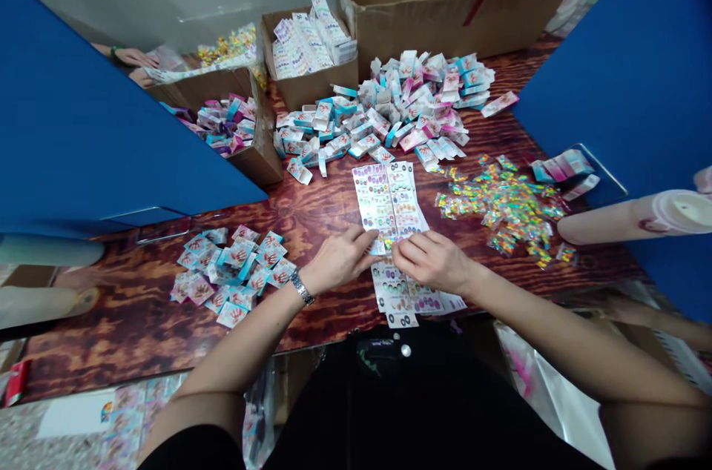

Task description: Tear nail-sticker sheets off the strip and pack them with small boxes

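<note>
Before me lie several long printed sheets (371, 192), overlapping, with rows of coloured ovals. Over their lower half, my left hand (342, 259) is closed, thumb and fingers pinching a small pale piece with light-blue edges (379, 244), perhaps a little box. My right hand (434, 261) meets it from the other side with curled fingers. A bit of yellow (388, 242) shows between the two hands, like one of the small bright packets. What the right fingertips grip is hidden. To the left, flat boxes with a red hand print (239, 255) lie in a pile.
Small clear packets with colourful pieces (500, 203) are heaped at right, by a tall pinkish cylinder (628, 218). Open little boxes (389, 103) spread behind. Cardboard cartons (445, 25) line the back. Blue panels (100, 99) flank the table (127, 322). Another person's hand (136, 58) shows back left.
</note>
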### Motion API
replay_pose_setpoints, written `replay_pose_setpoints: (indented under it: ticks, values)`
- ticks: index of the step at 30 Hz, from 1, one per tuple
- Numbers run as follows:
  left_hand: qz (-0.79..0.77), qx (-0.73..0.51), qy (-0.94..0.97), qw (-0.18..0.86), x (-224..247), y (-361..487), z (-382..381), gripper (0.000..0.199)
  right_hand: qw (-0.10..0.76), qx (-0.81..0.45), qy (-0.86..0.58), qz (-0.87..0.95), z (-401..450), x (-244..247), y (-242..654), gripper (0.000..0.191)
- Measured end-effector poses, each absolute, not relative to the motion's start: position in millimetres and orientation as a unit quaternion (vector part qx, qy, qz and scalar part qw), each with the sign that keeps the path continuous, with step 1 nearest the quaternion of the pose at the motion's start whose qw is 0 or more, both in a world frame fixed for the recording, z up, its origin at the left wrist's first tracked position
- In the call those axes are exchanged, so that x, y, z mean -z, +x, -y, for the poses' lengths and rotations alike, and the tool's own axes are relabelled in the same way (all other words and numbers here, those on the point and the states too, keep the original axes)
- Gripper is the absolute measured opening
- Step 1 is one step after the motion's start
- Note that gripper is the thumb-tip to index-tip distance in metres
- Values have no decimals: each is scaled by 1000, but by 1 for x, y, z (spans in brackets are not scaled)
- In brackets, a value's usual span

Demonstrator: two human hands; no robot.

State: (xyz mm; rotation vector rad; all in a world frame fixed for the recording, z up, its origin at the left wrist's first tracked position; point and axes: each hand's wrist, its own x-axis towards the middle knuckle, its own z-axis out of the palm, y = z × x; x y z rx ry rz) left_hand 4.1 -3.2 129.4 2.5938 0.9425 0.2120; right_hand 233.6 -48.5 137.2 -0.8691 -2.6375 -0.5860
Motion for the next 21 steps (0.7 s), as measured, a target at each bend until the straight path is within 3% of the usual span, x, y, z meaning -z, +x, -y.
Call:
replay_pose_setpoints:
  ticks: [13, 21]
  values:
    - [-342, -79, 920, 172, -129, 12, 11, 45, 153, 229, -303, 912, 48, -136, 234, 14]
    - [-365, -166, 889, 220, -124, 14, 14, 41, 178, 143, -359, 905, 57, -131, 227, 22]
